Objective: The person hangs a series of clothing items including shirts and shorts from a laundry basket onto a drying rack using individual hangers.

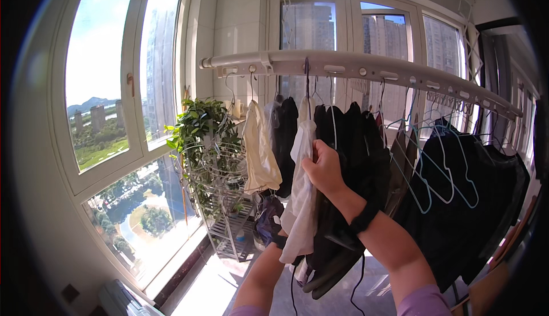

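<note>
A white garment [298, 204] hangs edge-on from a dark hanger hook on the clothes-drying rail [291, 56]. My right hand [324, 168], with a black band round its wrist, pinches the garment's upper right edge between thumb and fingers. Lower down, my left hand [282, 233] reaches behind the same garment. Cloth covers nearly all of it, so its grip is hidden. To the left hangs a cream garment [260, 153]. Black garments [354, 140] crowd close on the right, behind my right forearm.
Several bare blue and white clothes hangers [422, 174] dangle from the rail, before a large black garment [454, 161]. Left of the clothes, a leafy potted plant [201, 123] spreads above a slatted metal stand [229, 230]. A tall window [103, 80] borders the left side.
</note>
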`<state>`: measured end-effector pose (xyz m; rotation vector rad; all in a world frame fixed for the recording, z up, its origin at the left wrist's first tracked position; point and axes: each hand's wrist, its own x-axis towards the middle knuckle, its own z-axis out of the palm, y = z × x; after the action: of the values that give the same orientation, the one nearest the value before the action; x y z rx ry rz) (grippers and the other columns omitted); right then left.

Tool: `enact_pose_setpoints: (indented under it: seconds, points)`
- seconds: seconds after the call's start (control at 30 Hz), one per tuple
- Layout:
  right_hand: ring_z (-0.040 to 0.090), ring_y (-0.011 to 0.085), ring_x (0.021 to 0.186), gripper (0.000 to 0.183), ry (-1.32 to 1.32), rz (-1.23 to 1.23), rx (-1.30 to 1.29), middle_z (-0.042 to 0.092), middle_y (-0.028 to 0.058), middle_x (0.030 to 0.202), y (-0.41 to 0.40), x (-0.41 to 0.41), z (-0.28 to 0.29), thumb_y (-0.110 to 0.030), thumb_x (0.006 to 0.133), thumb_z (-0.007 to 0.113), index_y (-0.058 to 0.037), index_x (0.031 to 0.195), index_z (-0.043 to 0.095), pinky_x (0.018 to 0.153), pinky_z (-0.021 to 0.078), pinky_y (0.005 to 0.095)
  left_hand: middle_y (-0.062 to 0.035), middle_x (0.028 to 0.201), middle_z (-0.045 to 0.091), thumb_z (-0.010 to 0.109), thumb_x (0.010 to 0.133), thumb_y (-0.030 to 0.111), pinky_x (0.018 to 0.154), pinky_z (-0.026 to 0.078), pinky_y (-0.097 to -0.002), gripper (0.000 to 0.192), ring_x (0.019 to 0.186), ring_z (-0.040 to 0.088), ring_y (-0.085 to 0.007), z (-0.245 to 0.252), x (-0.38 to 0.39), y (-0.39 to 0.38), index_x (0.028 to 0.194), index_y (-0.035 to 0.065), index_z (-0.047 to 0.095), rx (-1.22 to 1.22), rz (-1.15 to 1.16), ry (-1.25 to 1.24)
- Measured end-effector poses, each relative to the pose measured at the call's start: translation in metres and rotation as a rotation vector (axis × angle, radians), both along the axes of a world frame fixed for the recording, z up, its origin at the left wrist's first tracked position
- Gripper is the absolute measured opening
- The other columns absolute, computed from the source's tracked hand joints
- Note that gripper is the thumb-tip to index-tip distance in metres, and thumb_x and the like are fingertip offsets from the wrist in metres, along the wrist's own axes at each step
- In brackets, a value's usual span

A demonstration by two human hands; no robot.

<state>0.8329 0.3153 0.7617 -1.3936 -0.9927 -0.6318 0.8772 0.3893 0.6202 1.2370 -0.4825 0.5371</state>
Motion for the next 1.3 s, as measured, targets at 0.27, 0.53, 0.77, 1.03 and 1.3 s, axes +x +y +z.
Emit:
enact_pose_setpoints:
  seconds: [0.27,0.53,0.77,1.03,1.3]
  points:
    - [0.048,0.0250,0.047,0.014,-0.096,-0.198,-0.047,0.046,0.0144,0.054,0.015,0.023,-0.013,-0.004,0.064,0.055,0.0025,0.071,0.044,0.046,0.0370,0.0316,-0.0098,0.121,0.038,0.044,0.084,0.029,0.088,0.034,-0.0314,0.047,0.108,0.040,-0.0221,0.007,0.007,0.016,0.123,0.0082,0.029,-0.013,0.025,-0.021]
    - [0.054,0.0344,0.067,0.022,-0.008,-0.383,-0.056,0.054,0.0195,0.070,0.031,0.071,-0.029,-0.006,0.066,0.053,0.0041,0.086,0.047,0.061,0.0435,0.0377,-0.0100,0.120,0.040,0.045,0.083,0.027,0.087,0.035,-0.0311,0.045,0.107,0.041,-0.0223,-0.018,-0.010,0.006,0.122,0.0077,0.031,-0.036,0.034,0.037]
    - [0.037,0.0346,0.103,0.052,-0.382,-0.178,-0.282,0.039,0.0189,0.108,-0.038,-0.056,-0.057,-0.015,0.067,0.059,0.0006,0.112,0.036,0.089,0.0282,0.0428,-0.0101,0.119,0.041,0.046,0.083,0.026,0.086,0.036,-0.0307,0.044,0.106,0.043,-0.0226,-0.090,-0.061,0.013,0.121,0.0073,0.033,-0.081,0.122,0.178]
    - [0.048,0.0277,0.091,0.038,-0.310,0.249,-0.362,0.046,0.0106,0.096,-0.134,-0.088,-0.110,0.000,0.062,0.055,-0.0058,0.098,0.048,0.082,0.0374,0.0375,-0.0078,0.100,0.053,0.048,0.079,0.018,0.070,0.042,-0.0265,0.031,0.081,0.053,-0.0158,-0.193,-0.181,0.010,0.107,0.0042,0.043,-0.407,0.507,0.672]
    - [0.055,0.0226,0.060,0.019,-0.565,0.907,-0.526,0.054,0.0094,0.075,-0.149,-0.142,-0.221,0.005,0.061,0.050,-0.0007,0.079,0.053,0.056,0.0489,0.0306,-0.0091,0.076,0.059,0.043,0.072,0.007,0.056,0.042,-0.0222,0.022,0.064,0.051,-0.0115,-0.363,-0.404,-0.131,0.089,-0.0019,0.052,-0.657,0.876,1.099]
